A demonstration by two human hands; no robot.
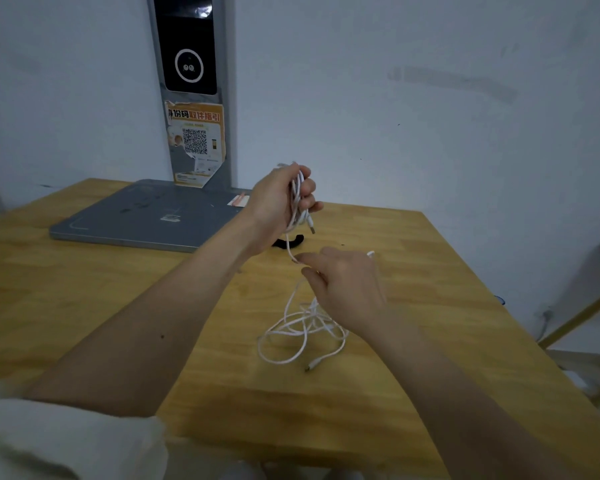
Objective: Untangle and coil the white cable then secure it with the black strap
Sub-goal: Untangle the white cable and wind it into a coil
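The fingers [307, 188] of the left hand [278, 199] are curled around a bundle of loops of the white cable [297, 199], gripping them against the palm well above the table. A USB plug [311, 227] at one end of the cable sticks out below the little finger, pointing down and to the right. From the bottom of the bundle a single strand drops to the right hand [347, 285], whose thumb and forefinger pinch it just below and to the right of the left hand; the other fingers of the right hand are loosely bent. A short white bit of the cable shows past the far side of the right hand.

Below the right hand the rest of the cable lies in a loose, overlapping tangle [302, 334] on the wooden table [101, 289], with its small connector end [314, 363] resting at the near edge of the heap.

The black strap [290, 241] lies on the table just behind the hands, partly hidden by the left wrist, touching neither hand.

Farther back, a flat grey base plate [142, 216] sits on the table against the wall, carrying an upright grey post with a dark screen [187, 46] and an orange QR-code sticker [196, 140]. A pale sleeve [49, 438] covers the left upper arm at the lower left corner.
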